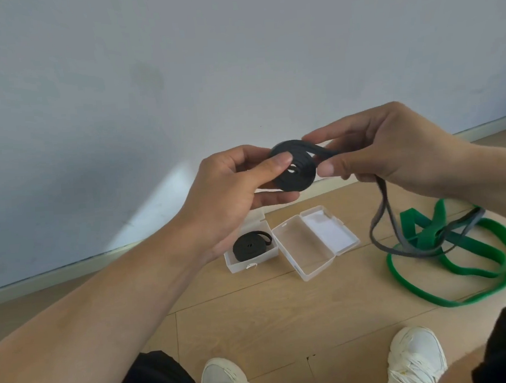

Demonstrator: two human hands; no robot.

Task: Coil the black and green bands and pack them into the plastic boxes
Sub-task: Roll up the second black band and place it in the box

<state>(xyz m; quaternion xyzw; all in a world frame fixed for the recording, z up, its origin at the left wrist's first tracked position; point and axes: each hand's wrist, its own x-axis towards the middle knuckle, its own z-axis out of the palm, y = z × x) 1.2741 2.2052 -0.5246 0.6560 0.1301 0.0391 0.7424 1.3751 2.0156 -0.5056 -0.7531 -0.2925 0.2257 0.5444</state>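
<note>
Two bare hands meeting in mid-air above the pale wooden plank floor (pixel 253 315), both clamped on one flat black coiled band (pixel 296 171). Left hand (pixel 231 192) pinching the coil's face between thumb and fingers, disc tilted roughly toward the camera. Right hand (pixel 391 153) gripping the coil's right edge, loose grey-black tail (pixel 379 222) trailing down and rightward, crossing over the loose green flat band (pixel 457 255) sprawling on the floor. Lying below the hands: small clear plastic box (pixel 235 265) holding another black coil (pixel 249 246), and just beside it an open clear plastic hinged box (pixel 305 247), long axis running diagonally away toward the left.
</note>
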